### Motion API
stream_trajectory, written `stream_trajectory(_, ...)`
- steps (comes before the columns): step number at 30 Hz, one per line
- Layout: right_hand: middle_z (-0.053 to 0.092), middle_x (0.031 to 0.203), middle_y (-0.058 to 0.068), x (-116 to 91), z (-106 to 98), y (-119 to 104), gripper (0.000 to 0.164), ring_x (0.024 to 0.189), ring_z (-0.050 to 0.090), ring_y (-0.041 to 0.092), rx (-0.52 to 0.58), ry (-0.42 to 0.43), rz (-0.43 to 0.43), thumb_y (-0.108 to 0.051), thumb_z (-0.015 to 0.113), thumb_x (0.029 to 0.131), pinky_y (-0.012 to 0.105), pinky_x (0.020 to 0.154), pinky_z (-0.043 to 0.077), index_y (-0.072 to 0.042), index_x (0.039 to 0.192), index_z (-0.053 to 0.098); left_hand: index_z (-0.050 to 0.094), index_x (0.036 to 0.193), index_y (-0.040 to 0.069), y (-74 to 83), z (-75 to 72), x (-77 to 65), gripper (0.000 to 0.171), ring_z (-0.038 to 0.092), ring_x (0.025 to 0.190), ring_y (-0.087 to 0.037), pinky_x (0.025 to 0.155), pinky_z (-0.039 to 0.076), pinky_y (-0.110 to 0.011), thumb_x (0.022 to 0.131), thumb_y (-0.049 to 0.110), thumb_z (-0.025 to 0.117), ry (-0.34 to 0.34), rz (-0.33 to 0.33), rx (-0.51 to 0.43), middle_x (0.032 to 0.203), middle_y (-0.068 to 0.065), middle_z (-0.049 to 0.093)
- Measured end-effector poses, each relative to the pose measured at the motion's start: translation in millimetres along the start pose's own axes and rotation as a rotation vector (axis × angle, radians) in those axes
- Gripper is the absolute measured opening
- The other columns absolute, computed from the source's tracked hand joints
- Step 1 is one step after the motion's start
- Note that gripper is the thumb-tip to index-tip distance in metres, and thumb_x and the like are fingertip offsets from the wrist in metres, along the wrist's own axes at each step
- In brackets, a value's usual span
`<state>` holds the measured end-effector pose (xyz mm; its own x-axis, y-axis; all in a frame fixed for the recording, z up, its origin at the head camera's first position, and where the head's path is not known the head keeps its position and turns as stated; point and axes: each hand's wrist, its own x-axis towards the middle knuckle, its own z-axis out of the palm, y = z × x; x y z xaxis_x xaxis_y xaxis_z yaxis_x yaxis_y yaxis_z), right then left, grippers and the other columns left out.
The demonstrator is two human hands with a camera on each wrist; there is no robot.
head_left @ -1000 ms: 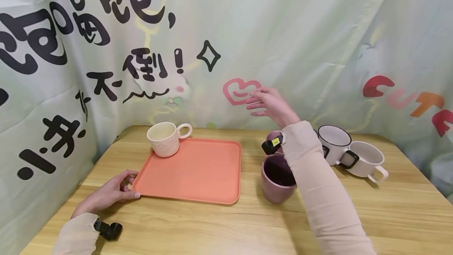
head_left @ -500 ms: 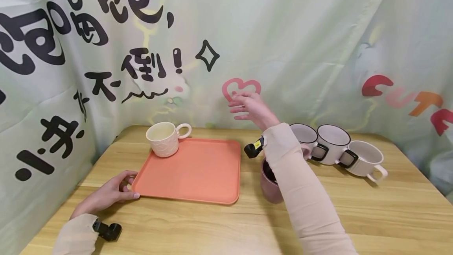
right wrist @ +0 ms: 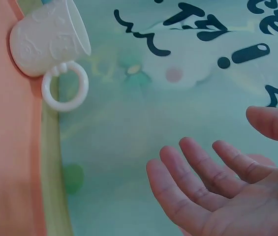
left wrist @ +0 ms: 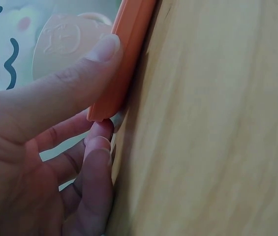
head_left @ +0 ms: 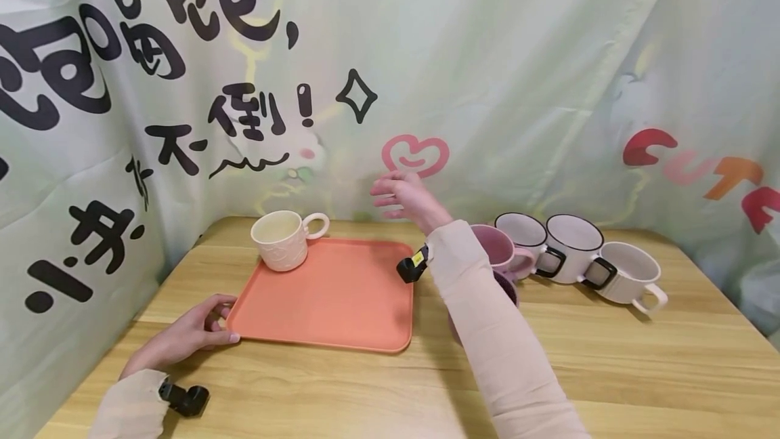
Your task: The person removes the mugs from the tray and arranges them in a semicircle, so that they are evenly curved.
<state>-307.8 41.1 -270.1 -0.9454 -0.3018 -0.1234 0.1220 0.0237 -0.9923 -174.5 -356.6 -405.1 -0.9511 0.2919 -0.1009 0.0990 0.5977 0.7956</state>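
Observation:
An orange tray (head_left: 329, 297) lies flat on the wooden table. My left hand (head_left: 193, 332) holds its near-left corner. In the left wrist view the thumb (left wrist: 79, 73) presses along the tray's side, with the other fingers curled at the corner. A cream mug (head_left: 282, 242) with a ring handle stands upright on the tray's far-left corner, its handle pointing right. My right hand (head_left: 409, 200) hovers above the tray's far-right corner. Its fingers are spread and slightly bent, with nothing in them, also in the right wrist view, where the cream mug's ring handle shows at upper left.
Right of the tray stand a pink mug (head_left: 492, 246) and a dark purple cup (head_left: 507, 288), partly behind my right sleeve. Further right are two white mugs with black rims (head_left: 574, 246) and a ribbed white mug (head_left: 630, 273). A printed curtain (head_left: 487, 53) hangs behind the table.
My right hand has moved left and slightly down, from above the purple cups to over the tray's far-right corner. The left hand, tray and cream mug look unchanged.

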Motion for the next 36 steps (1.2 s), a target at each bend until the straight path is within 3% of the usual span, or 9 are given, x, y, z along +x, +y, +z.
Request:
stream_trajectory(14, 0.052, 0.143, 0.021, 8.3, 34.2, 14.8, 0.043, 0.126, 0.053, 0.039, 0.047, -0.019, 0.023, -0.01, 0.058, 0.102, 0.053, 0.106, 0.041, 0.004, 0.142, 0.05, 0.038, 0.139, -0.015, -0.3, -0.2, -1.4, 0.066, 0.049, 0.077, -0.013, 0.065, 0.046, -0.027, 0.091, 0.01, 0.076, -0.006, 0.023, 0.011, 0.103, -0.012, 0.053)
stream_trajectory(24, 0.051, 0.143, 0.019, 12.8, 48.3, 29.9, 0.04, 0.131, 0.05, 0.04, 0.096, -0.048, 0.046, -0.01, 0.055, 0.103, 0.054, 0.107, 0.04, 0.004, 0.14, 0.05, 0.039, 0.139, -0.015, -0.7, 0.9, -0.5, 0.066, 0.05, 0.079, -0.013, 0.066, 0.046, -0.027, 0.091, 0.009, 0.076, 0.0, 0.018, 0.007, 0.103, -0.012, 0.053)
stream_trajectory(30, 0.055, 0.139, 0.018, 20.3, 56.9, 43.9, 0.038, 0.128, 0.052, 0.039, 0.128, -0.033, 0.056, -0.011, 0.059, 0.101, 0.053, 0.106, 0.041, 0.002, 0.136, 0.053, 0.039, 0.139, -0.014, -1.3, 0.6, 0.2, 0.066, 0.052, 0.08, -0.013, 0.066, 0.046, -0.027, 0.09, 0.008, 0.077, 0.009, 0.005, 0.012, 0.106, -0.013, 0.054)
stream_trajectory(36, 0.05, 0.145, 0.022, 30.7, 63.4, 57.7, 0.04, 0.135, 0.045, 0.044, 0.18, -0.035, 0.062, -0.009, 0.059, 0.101, 0.055, 0.11, 0.035, 0.006, 0.137, 0.051, 0.039, 0.139, -0.015, -2.4, 2.6, 0.7, 0.065, 0.052, 0.079, -0.012, 0.065, 0.046, -0.026, 0.09, 0.006, 0.076, 0.01, 0.02, -0.002, 0.105, -0.013, 0.054)
